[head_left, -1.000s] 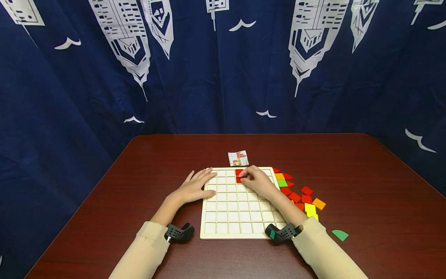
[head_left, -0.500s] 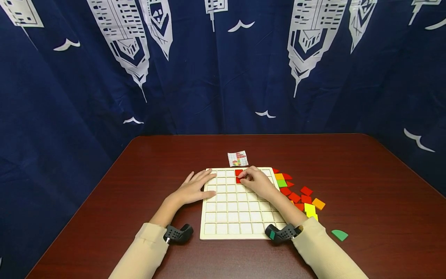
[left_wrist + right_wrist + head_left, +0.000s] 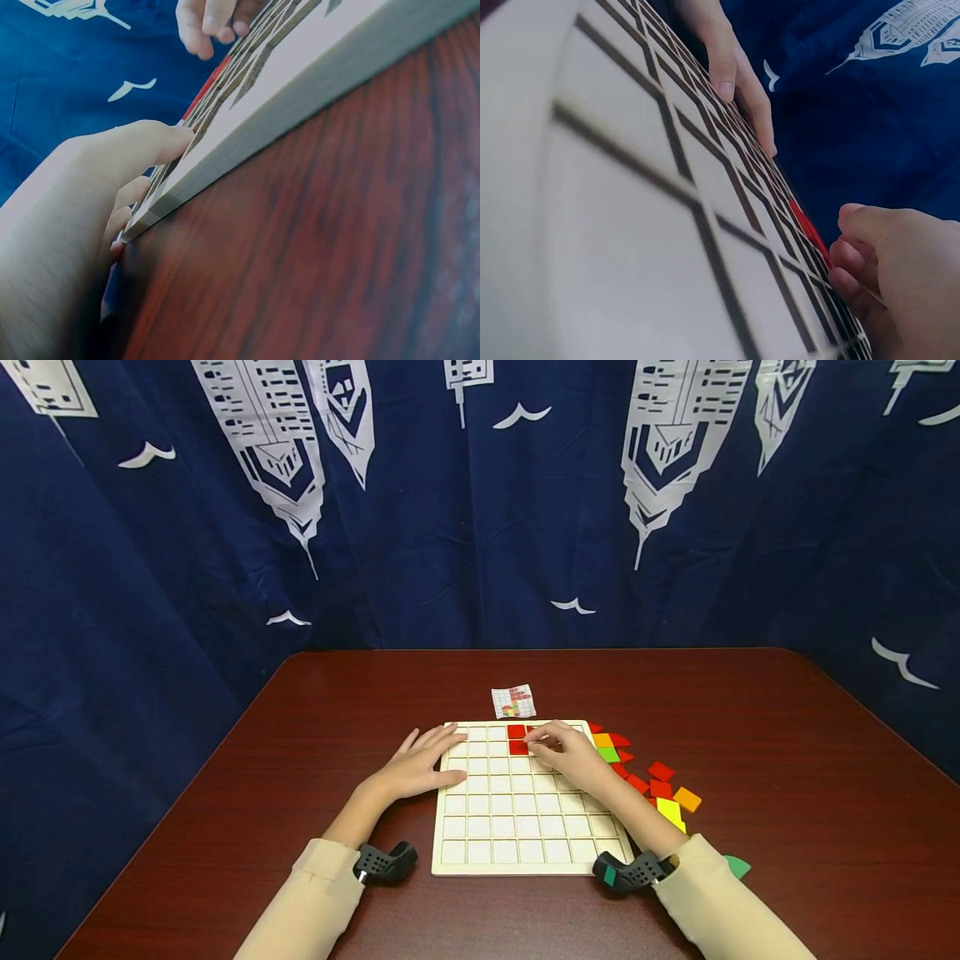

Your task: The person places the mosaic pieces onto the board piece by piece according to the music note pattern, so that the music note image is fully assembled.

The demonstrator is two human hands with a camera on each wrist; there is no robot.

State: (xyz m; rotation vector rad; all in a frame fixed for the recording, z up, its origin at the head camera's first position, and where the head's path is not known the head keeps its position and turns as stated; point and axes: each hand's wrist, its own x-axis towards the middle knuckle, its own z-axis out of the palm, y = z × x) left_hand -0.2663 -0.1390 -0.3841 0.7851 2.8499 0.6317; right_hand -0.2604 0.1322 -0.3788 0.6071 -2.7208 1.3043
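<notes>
A pale wooden grid board (image 3: pixel 502 827) lies on the table. Its left edge is under my left hand (image 3: pixel 412 768), whose spread fingers and thumb rest on the rim; the left wrist view shows the thumb (image 3: pixel 161 142) on top of it. Two red square tiles, a farther one (image 3: pixel 517 732) and a nearer one (image 3: pixel 518 747), sit in cells near the far edge. My right hand (image 3: pixel 577 760) hovers just right of them, fingers loosely bent, with no tile visible between them. A bit of red shows beyond its fingertips, mostly hidden. In the right wrist view, red tiles (image 3: pixel 810 232) lie beside the fingertips.
Right of the board lie loose tiles: several red ones (image 3: pixel 661 771), an orange one (image 3: pixel 687 799), yellow ones (image 3: pixel 670 811) and a light green one (image 3: pixel 607 754). A green rounded piece (image 3: pixel 738 866) is partly behind the right sleeve. A small pattern card (image 3: pixel 513 701) lies beyond the board.
My right hand has drawn back to the right and slightly nearer, uncovering the two red tiles more fully. The left hand has stayed in place on the board.
</notes>
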